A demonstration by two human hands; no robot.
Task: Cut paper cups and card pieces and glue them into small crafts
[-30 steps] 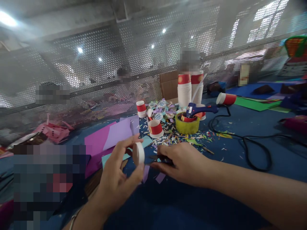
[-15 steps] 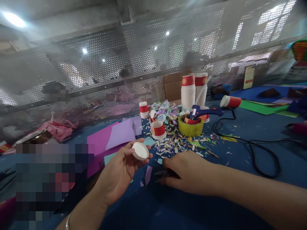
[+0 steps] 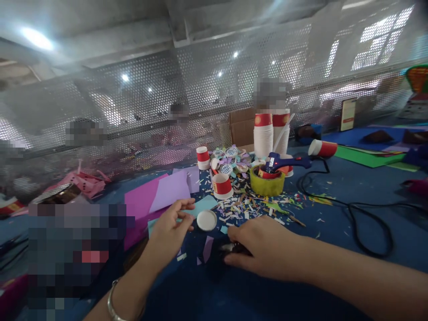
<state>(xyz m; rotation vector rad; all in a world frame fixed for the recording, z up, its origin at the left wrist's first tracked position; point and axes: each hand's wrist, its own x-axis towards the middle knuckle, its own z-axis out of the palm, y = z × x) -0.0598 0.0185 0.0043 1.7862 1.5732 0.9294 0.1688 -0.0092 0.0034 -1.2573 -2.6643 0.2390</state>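
Observation:
My left hand (image 3: 174,229) is empty, its fingers apart and slightly bent. Just beyond its fingertips a shallow round white piece, like a cut-off paper cup bottom (image 3: 206,220), rests on the blue tabletop. My right hand (image 3: 261,240) is closed around a pair of scissors (image 3: 229,248) low over the table, metal blades pointing left and the handles mostly hidden by my fingers. A sliver of purple paper (image 3: 207,249) lies between my two hands. Light blue paper (image 3: 204,205) is spread behind the white piece.
Paper scraps (image 3: 234,207) litter the middle, near a red-and-white paper cup (image 3: 222,186). A glue gun (image 3: 284,161) rests on a yellow tape roll (image 3: 267,185); its black cord (image 3: 351,214) loops right. Stacked cups (image 3: 263,140) stand behind. Purple sheets (image 3: 170,189) lie left.
My left hand has let go of the white cup bottom, which now lies on the table, and has drawn back left with fingers opened. My right hand still holds the scissors in nearly the same place.

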